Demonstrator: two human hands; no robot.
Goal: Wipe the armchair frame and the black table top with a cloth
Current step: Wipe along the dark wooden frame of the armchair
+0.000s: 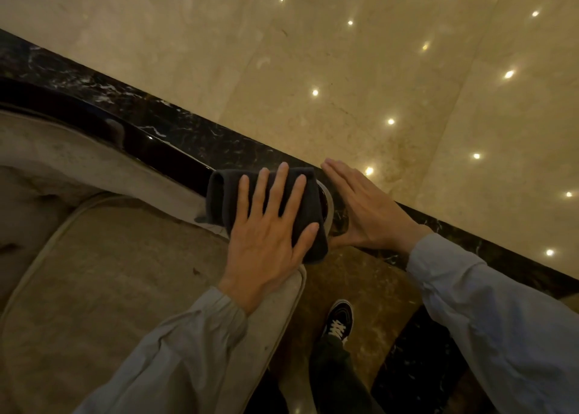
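A dark grey folded cloth lies draped over the front end of the armchair's glossy black arm frame. My left hand presses flat on the cloth, fingers spread. My right hand is just to the right of the arm's rounded end, fingers straight and together, thumb under the arm tip, holding nothing. The beige seat cushion fills the lower left. No black table top is in sight.
A black marble strip runs diagonally across the polished beige stone floor, which reflects several ceiling lights. My foot in a black sneaker stands on brown marble below the arm's end.
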